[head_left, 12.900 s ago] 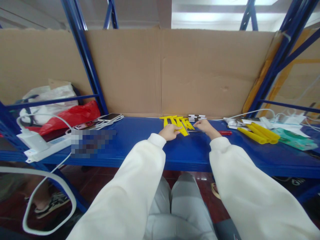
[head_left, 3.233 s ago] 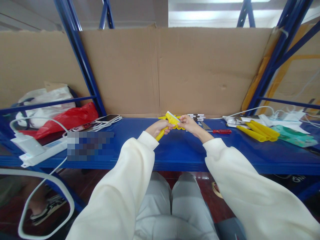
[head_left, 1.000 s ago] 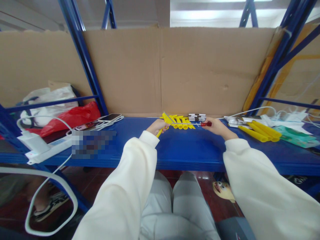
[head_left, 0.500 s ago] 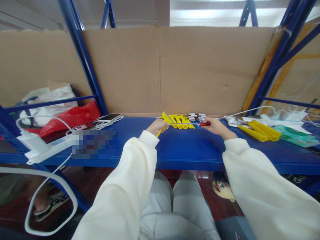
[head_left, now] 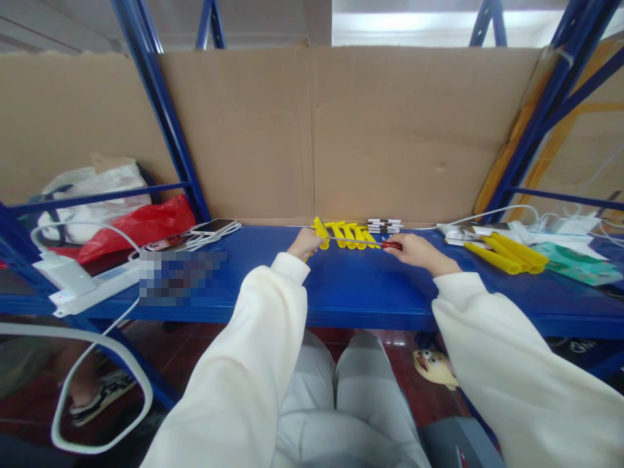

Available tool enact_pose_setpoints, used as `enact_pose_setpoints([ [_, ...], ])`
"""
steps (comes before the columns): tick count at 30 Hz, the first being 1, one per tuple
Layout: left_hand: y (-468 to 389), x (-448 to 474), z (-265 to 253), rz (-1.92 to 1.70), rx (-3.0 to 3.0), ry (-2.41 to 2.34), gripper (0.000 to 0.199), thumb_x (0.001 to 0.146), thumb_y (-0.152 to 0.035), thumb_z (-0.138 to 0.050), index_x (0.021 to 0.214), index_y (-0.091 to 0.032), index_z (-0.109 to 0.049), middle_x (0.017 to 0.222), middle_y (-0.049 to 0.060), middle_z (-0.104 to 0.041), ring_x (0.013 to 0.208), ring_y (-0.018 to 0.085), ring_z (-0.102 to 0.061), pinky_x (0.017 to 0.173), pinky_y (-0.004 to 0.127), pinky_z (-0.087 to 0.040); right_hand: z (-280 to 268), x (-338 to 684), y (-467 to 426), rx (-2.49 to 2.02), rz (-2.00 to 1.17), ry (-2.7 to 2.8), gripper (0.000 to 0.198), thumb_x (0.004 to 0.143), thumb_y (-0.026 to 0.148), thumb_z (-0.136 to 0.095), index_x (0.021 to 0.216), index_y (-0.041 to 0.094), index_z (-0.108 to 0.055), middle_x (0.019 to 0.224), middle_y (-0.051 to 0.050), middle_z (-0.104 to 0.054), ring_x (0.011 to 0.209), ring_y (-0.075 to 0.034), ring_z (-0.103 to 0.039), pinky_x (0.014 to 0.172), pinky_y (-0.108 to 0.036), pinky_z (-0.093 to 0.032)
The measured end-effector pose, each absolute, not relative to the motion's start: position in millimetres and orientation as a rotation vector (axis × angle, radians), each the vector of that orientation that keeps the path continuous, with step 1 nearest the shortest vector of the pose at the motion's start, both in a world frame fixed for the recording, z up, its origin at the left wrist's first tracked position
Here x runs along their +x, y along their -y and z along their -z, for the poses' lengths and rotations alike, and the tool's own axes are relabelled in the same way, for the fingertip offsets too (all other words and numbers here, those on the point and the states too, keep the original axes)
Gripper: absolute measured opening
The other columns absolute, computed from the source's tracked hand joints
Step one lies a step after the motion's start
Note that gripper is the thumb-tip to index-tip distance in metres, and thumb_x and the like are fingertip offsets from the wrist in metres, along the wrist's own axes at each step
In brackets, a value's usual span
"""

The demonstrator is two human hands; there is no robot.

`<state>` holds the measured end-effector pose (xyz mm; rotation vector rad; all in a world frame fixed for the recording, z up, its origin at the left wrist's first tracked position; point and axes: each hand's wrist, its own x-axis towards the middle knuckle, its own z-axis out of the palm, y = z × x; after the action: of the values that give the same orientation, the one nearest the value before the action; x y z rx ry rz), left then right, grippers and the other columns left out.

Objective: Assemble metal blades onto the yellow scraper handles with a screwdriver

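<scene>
My left hand (head_left: pixel 305 243) is closed around a yellow plastic piece (head_left: pixel 320 227), whose upper end sticks up past my fingers. In my right hand (head_left: pixel 414 250) is a screwdriver (head_left: pixel 391 246) with a dark red handle. Its long metal shaft runs left, and the tip reaches the yellow piece at my left hand; whether it touches a screw is too small to tell. Behind the shaft, several yellow tubular pieces (head_left: pixel 351 235) lie in a row on the blue shelf (head_left: pixel 361 286). A stack of small white-and-black items (head_left: pixel 384 225) sits just behind the screwdriver handle.
Several long yellow tubes (head_left: pixel 511 255) lie to the right beside a green packet (head_left: pixel 575 263). On the left are a phone (head_left: pixel 217 226), white cables, a power strip (head_left: pixel 97 286) and a red bag (head_left: pixel 139 231). A cardboard panel (head_left: pixel 312 136) closes off the back.
My right hand has shifted slightly left with the screwdriver. The yellow piece in my left hand has turned more upright and moved a little left.
</scene>
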<state>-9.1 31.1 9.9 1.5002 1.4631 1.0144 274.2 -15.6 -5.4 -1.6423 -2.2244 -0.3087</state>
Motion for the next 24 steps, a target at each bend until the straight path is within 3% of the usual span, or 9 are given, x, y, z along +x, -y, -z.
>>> enact_pose_setpoints([
  [7,-31,-10,-12,-1.007,1.502,-1.518,0.034,0.078,0.005,-0.061,0.055,-0.017,-0.051,0.04,-0.006,-0.04,0.038,0.007,-0.037,0.042,0.021,-0.026,11,265,16,-1.695,0.386,2.213,0.013,0.089,0.031,-0.063,0.099,0.022,-0.067,0.084,-0.008,-0.076,0.074,-0.023,-0.068,0.064,-0.029,-0.041],
  [14,-27,-9,-14,-0.999,1.534,-1.549,0.031,0.082,0.003,-0.058,0.059,-0.017,-0.053,0.04,-0.006,-0.039,0.038,0.008,-0.038,0.042,0.02,-0.026,9,264,21,-1.643,0.286,2.286,0.021,0.094,0.033,-0.055,0.091,0.022,-0.071,0.094,-0.011,-0.078,0.083,-0.025,-0.071,0.071,-0.031,-0.046],
  [18,-25,-9,-14,-0.988,1.538,-1.555,0.028,0.082,0.003,-0.059,0.062,-0.016,-0.056,0.04,-0.007,-0.04,0.037,0.007,-0.037,0.04,0.02,-0.026,12,264,18,-1.616,0.22,2.247,0.016,0.093,0.032,-0.058,0.097,0.022,-0.069,0.096,-0.01,-0.078,0.082,-0.025,-0.071,0.071,-0.03,-0.047],
  [24,-22,-7,-14,-0.979,1.551,-1.546,0.035,0.083,0.004,-0.058,0.057,-0.018,-0.051,0.037,-0.008,-0.035,0.035,0.007,-0.034,0.04,0.02,-0.024,17,267,14,-1.607,0.296,2.193,0.014,0.088,0.032,-0.066,0.097,0.022,-0.063,0.08,-0.006,-0.073,0.068,-0.021,-0.065,0.063,-0.028,-0.042],
])
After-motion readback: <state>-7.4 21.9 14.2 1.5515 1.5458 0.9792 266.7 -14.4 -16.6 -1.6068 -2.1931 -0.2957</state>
